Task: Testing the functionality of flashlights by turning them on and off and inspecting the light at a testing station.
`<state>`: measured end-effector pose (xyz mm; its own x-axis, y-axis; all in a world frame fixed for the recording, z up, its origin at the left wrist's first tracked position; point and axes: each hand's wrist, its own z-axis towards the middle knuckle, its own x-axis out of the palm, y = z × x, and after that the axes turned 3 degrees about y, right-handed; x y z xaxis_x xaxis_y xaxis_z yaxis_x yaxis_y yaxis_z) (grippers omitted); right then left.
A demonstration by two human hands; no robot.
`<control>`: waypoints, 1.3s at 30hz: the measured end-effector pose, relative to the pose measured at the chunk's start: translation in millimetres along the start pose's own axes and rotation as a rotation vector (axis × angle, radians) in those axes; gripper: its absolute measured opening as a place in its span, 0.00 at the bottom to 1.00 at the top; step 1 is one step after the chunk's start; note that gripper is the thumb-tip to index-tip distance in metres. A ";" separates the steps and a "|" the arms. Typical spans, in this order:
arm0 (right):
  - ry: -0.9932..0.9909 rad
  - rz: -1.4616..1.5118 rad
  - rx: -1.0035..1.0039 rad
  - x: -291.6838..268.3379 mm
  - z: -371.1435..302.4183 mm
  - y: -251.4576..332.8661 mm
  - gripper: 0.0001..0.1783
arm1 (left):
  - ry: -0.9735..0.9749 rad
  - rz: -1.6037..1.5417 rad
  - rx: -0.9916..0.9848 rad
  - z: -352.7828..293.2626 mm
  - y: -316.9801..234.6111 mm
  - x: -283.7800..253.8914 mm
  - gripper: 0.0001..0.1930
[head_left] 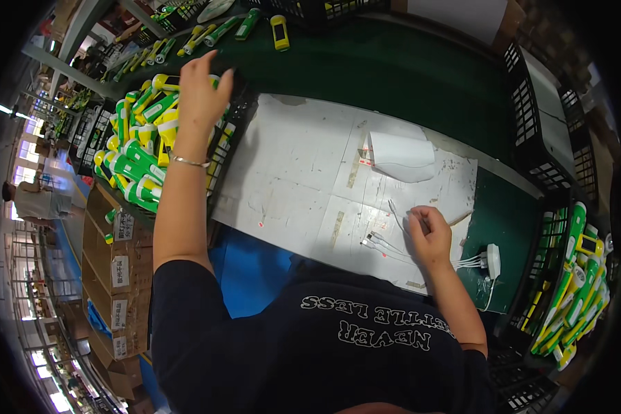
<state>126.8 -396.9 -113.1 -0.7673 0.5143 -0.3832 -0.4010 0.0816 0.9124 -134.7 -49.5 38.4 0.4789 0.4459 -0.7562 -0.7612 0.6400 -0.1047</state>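
- Dark shirt (324,345) of the person fills the near edge, with both bare forearms reaching out from it.
- Green table (421,69) runs across the far side, carrying a large white sheet (303,165) marked with scuffs and bits of tape.
- Black crate (234,117) on the left holds a heap of green, yellow and white flashlights (134,165).
- Another black crate (552,255) on the right holds more of the same flashlights.
- Left hand (201,93) stretches far over the left crate, fingers loosely spread and pointing down just above the heap, holding nothing that can be seen.
- Right hand (429,236) rests on the sheet's near right part, fingers curled around thin white cables (393,245).
- White adapter (493,261) lies just right of that hand, cables running into it.
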 end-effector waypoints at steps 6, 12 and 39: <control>-0.038 -0.157 -0.095 -1.0 -1.0 15.4 0.05 | 0.371 -0.101 -0.195 64.5 -3.0 165.7 0.31; 0.021 -0.130 -0.075 -6.3 -0.7 14.0 0.05 | 0.484 0.006 -0.341 100.6 34.2 276.7 0.28; -0.081 0.122 -0.016 -2.2 -5.6 -0.8 0.05 | 1.047 -2.256 -1.212 -124.7 -230.3 59.0 0.19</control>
<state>126.0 -402.8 -113.8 -0.7683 0.5865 -0.2566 -0.3157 0.0016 0.9488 14.3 -248.7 -62.6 0.4441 -0.3007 0.8440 0.1570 -0.9013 -0.4037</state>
